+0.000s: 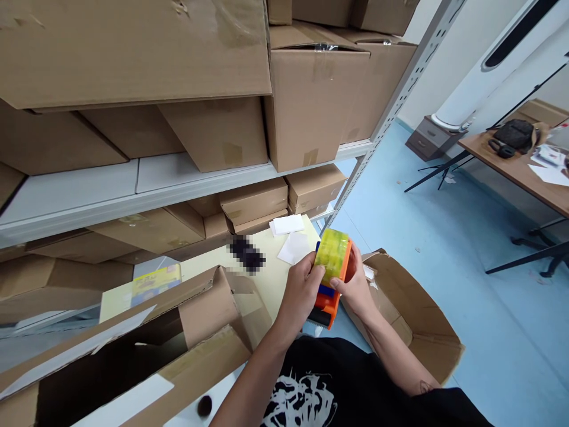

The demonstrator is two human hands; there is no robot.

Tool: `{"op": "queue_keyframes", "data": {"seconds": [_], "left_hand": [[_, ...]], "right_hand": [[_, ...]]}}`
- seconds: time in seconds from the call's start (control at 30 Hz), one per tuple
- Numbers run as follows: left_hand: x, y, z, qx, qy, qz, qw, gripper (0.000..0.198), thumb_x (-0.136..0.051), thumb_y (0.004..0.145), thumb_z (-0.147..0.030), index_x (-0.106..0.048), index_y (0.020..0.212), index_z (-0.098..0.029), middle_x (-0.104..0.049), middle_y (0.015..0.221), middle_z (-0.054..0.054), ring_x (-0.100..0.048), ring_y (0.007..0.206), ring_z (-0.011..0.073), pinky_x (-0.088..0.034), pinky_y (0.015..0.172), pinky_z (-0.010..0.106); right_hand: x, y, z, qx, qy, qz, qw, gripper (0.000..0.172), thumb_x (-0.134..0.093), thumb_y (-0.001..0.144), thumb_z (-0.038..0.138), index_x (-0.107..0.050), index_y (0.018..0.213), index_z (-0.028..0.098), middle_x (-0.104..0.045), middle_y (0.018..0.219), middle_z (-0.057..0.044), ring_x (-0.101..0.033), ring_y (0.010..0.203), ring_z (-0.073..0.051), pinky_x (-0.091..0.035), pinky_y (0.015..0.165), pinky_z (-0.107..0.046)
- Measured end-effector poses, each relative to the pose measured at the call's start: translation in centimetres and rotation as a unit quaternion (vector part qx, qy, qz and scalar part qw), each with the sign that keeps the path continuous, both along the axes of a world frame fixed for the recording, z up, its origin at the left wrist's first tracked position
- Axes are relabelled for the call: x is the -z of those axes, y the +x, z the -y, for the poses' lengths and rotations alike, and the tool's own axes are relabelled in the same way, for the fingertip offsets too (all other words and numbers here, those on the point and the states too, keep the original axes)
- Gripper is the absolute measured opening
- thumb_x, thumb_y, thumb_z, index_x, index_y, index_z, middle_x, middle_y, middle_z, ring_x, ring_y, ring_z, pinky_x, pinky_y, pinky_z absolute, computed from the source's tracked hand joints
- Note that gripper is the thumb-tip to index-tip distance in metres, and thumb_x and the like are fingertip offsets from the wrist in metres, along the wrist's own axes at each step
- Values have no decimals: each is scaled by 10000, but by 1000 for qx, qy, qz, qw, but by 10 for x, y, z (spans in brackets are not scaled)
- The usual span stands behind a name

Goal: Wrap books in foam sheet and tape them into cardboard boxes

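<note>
Between both hands I hold an orange and blue tape dispenser (328, 305) in front of my chest, its toothed edge pointing down towards me. A roll of yellow-green tape (332, 252) sits on its upper part. My left hand (303, 289) is closed around the left side, thumb against the roll. On the other side my right hand (354, 286) grips the orange frame, its thumb near the roll's lower edge. Some of the right fingers are hidden behind the dispenser. To the left stands an open cardboard box (208, 317) with its flaps up.
A pale table (269, 286) carries white papers (288, 225), a yellow printed packet (155, 283) and a blurred dark object (246, 254). Metal shelving (204, 188) full of cardboard boxes rises ahead. An open carton (413, 308) stands on the floor at right, with a brown desk (511, 160) beyond.
</note>
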State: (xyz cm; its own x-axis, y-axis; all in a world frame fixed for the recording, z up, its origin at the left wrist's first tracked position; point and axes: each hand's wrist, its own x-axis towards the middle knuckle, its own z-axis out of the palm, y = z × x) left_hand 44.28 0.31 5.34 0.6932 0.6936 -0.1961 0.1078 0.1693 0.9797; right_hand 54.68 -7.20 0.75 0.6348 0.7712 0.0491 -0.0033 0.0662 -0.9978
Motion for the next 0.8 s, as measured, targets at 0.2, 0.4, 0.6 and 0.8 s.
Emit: {"op": "queue_keyframes", "data": {"seconds": [0.2, 0.4, 0.6, 0.8], "left_hand": [[0, -3, -1, 10, -23, 27, 999, 123, -397, 796, -215, -492, 724, -184, -477, 648, -33, -444, 637, 122, -366, 608, 220], [0, -3, -1, 9, -10, 35, 999, 229, -441, 858, -367, -525, 761, -177, -522, 700, -11, -476, 678, 138, -389, 635, 231], [0, -2, -2, 10, 9, 25, 1000, 132, -425, 804, -256, -510, 735, -182, -486, 656, -26, -447, 627, 128, -396, 634, 235], [2, -3, -5, 6, 1, 23, 1000, 107, -400, 753, -225, -498, 729, -190, -456, 629, -36, -433, 620, 130, -391, 644, 240]], "right_hand": [[-1, -1, 0, -2, 4, -16, 1000, 1063, -764, 542, 617, -278, 1408, 238, -412, 1406, -138, -379, 1312, -320, -399, 1037, -481], [-3, -1, 0, 0, 9, 5, 1000, 1048, -767, 558, 590, -264, 1410, 244, -384, 1422, -142, -368, 1318, -320, -408, 1025, -491], [-3, -4, -3, 10, 10, 4, 1000, 1068, -761, 548, 609, -257, 1414, 239, -371, 1428, -143, -359, 1324, -323, -405, 1032, -484], [-1, -8, -6, 17, 4, -7, 1000, 1097, -757, 548, 608, -216, 1433, 250, -358, 1434, -136, -397, 1292, -321, -401, 1035, -486]]}}
